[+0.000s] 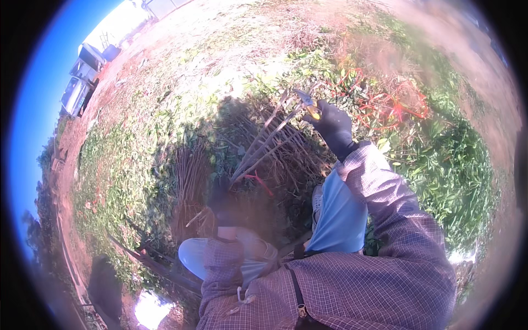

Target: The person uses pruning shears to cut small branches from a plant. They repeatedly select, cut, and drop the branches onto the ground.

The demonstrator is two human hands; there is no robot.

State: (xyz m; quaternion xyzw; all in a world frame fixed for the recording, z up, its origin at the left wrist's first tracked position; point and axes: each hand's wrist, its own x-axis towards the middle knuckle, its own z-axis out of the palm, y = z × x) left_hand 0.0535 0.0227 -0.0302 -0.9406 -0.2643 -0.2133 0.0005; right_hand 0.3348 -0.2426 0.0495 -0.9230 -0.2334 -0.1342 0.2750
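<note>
My right hand (336,126), in a dark glove, grips pruning shears (308,103) with yellow on the handle. Their metal blades are close to the upper ends of a few thin bare stems (264,142). The lower ends of these stems run into my left hand (225,202), which is also gloved, in shadow and blurred. A red tie (259,182) shows just right of the left hand. Left of it lies a bundle of thin brown stems (189,173), and a heap of bare stems (297,154) spreads behind the held ones.
Tangled red ties (398,105) lie on leaves to the right. Cut green leaves (132,165) cover much of the ground. My bent knee (340,210) is beside the stem heap. A vehicle (78,93) is parked far left. A dark bar-like object (161,268) lies at lower left.
</note>
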